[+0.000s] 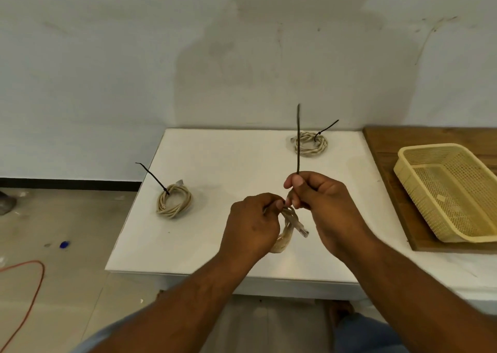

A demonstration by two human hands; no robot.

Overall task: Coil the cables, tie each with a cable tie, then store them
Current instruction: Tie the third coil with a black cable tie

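My left hand (251, 225) grips a coiled beige cable (286, 234) above the white table (220, 164); a clear plug hangs from the coil. My right hand (321, 199) pinches a black cable tie (298, 140) whose long tail points straight up; its lower end meets the coil between my fingers. Two other beige coils lie on the table, each bound with a black tie: one at the left (174, 200), one at the back (309, 142).
A cream plastic basket (403, 161) stands on a wooden board (382, 148) at the right. The table's left edge drops to a tiled floor with an orange cord (35, 293). A wall rises right behind the table.
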